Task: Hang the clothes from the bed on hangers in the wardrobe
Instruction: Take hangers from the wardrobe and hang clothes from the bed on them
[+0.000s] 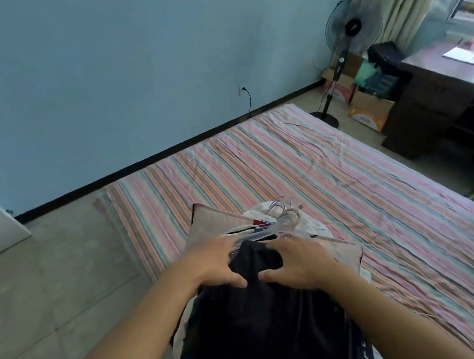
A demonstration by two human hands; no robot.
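Both hands, the left hand (215,263) and right hand (297,263), have their fingers pinching the top edge of a dark garment (260,315) lying lengthwise on the bed (353,176), with the hangers (285,218) just beyond, equally near either.

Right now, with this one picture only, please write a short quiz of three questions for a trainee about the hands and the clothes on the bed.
1. True or false: both hands grip the dark garment.
2. Multiple choice: the bundle of pale hangers lies (A) on the floor, (B) on the clothes pile just beyond the hands, (C) on the desk.
3. What stands on the floor in the corner past the striped bed sheet?

Key:
1. True: left hand and right hand both grip its top edge.
2. B.
3. A standing fan.
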